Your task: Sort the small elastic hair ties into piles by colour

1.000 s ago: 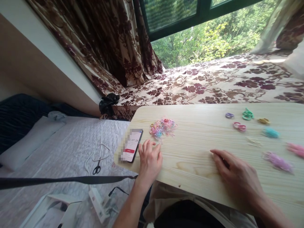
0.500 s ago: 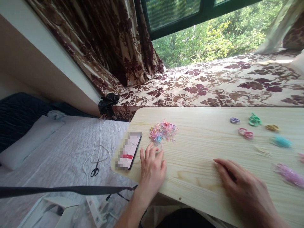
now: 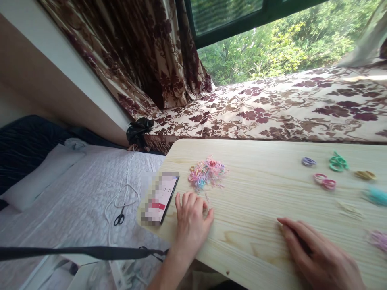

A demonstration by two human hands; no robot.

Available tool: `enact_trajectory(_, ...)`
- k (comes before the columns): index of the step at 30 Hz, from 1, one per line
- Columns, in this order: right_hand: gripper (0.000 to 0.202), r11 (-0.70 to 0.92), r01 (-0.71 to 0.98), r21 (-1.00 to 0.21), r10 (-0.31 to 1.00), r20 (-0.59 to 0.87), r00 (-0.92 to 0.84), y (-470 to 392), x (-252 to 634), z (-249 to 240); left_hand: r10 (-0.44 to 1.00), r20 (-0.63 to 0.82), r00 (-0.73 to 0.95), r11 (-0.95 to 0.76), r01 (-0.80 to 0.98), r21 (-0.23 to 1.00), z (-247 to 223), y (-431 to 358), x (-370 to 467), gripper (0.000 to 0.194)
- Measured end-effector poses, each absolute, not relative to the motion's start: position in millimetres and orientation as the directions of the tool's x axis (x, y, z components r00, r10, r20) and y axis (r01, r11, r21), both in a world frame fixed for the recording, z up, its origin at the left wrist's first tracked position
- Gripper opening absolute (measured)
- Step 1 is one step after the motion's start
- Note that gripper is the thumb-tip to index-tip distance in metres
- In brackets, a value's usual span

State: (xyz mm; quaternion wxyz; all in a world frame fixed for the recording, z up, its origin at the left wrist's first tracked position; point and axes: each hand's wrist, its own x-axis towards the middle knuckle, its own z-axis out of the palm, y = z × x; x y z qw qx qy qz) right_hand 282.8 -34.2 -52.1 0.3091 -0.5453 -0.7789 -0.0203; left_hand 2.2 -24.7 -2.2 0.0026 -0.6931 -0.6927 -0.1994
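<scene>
On the pale wooden table, my left hand (image 3: 193, 217) rests with bent fingers apart and its thumb out, just below a mixed pile of small colourful elastic bands (image 3: 208, 173). A loose pink strand (image 3: 207, 197) lies by its fingertips; no band shows in the hand. My right hand (image 3: 320, 249) lies on its side farther right, thumb and index tips together, with nothing visible between them; its palm is hidden. Sorted by colour beyond it are purple bands (image 3: 308, 161), green bands (image 3: 338, 162), pink bands (image 3: 324, 181), yellow bands (image 3: 365, 175), cream bands (image 3: 350, 210) and blue bands (image 3: 377, 195).
A phone (image 3: 165, 197) lies at the table's left edge, its screen partly blurred. Lilac bands (image 3: 378, 241) sit at the right edge. Black scissors (image 3: 119, 219) and a white cable (image 3: 107, 209) lie on the bed (image 3: 87, 189). A black strap (image 3: 99, 252) crosses the lower left.
My left hand has drawn back slightly from the pile toward me. The view has shifted a little left, so the sorted bands appear farther right. My right hand keeps its pinched shape.
</scene>
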Motion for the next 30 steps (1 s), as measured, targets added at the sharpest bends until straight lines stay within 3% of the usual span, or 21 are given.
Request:
enact_trajectory(11,0.032,0.389,0.875,-0.288,0.778,0.612,-0.144,-30.2,266.1,-35.2,0.963,0.266,0.05,-0.113,0.968,0.226,0.2,-26.3,6.2,0.012)
enact_trajectory(20,0.028,0.382,0.863,-0.331,0.803,0.58,-0.133,-31.9,264.8,-31.4,0.962,0.253,0.103,-0.15,0.973,0.175,-1.6,-23.7,14.6,0.017)
enact_trajectory(26,0.026,0.328,0.829,-0.454,0.881,0.464,-0.094,-34.9,262.3,-32.6,0.924,0.297,0.24,-0.33,0.893,0.307,0.5,-23.2,52.0,0.017)
enact_trajectory(30,0.027,0.319,0.825,-0.467,0.905,0.409,-0.118,-39.5,262.2,-26.8,0.906,0.31,0.288,-0.404,0.807,0.43,2.9,-25.1,72.4,0.018)
